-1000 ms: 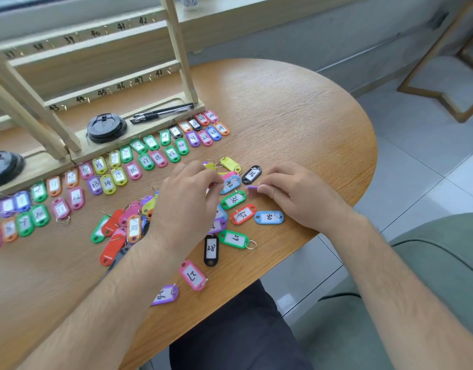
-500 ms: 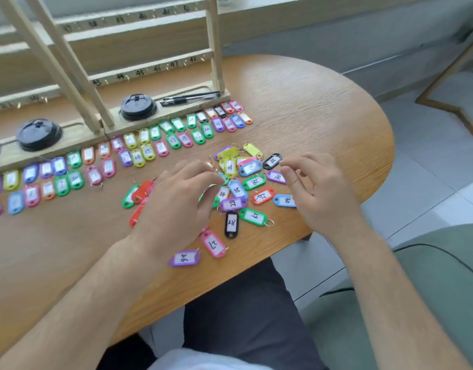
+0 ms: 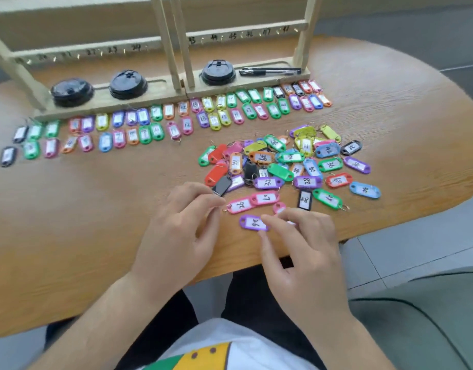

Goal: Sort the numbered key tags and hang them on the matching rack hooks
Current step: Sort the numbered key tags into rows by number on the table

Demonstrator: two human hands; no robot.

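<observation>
A mixed heap of coloured numbered key tags [image 3: 286, 158] lies right of the table's centre. Two neat rows of sorted tags [image 3: 160, 124] run along the foot of the wooden rack [image 3: 160, 44], whose rails carry numbered hooks with nothing hanging on them. Near the front edge, my right hand [image 3: 302, 249] pinches the right end of a purple tag [image 3: 252, 222] between thumb and forefinger and partly hides a small pink tag [image 3: 278, 207]. My left hand [image 3: 182, 231] rests with curved fingers, its forefinger tip touching the ring of a pink tag [image 3: 239, 205] beside another pink one [image 3: 264, 198].
Three black cup lids [image 3: 218, 73] and a black pen [image 3: 270, 72] sit on the rack's base. The oval wooden table [image 3: 69, 222] ends close in front of me and curves off at the right. A grey-green seat [image 3: 417, 329] is at lower right.
Both hands have drawn back from the heap toward the front edge. My right hand has moved left onto the purple tag. The view has swung left, showing more of the rack.
</observation>
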